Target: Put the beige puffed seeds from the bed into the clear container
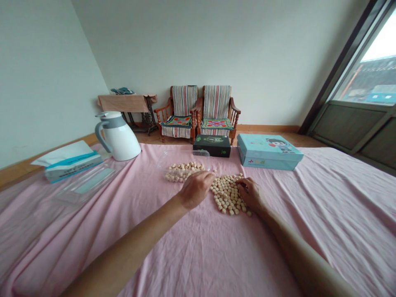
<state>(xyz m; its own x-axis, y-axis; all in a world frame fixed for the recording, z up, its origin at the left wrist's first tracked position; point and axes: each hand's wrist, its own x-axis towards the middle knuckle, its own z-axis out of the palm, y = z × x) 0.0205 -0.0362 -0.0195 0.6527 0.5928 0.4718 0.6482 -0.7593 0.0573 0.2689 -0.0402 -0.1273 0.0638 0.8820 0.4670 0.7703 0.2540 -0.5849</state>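
Note:
Two heaps of small beige round pieces, perhaps biscuits, lie on a pink cloth (321,206). The nearer heap (227,194) is spread in a single layer. The farther heap (182,171) seems to lie in or under a clear plastic bag (185,159). My left hand (196,189) hangs between the two heaps, fingers curled down at the nearer heap's edge. Whether it holds a piece is hidden. My right hand (249,194) rests on the right side of the nearer heap, its fingertips among the pieces.
Behind the heaps stand a black box (212,145) and a light blue printed box (269,152). A white vacuum jug (119,138), white-and-blue packaging (72,161) and a clear plastic sheet (89,183) are on the left. Two wooden armchairs (198,113) stand beyond the cloth.

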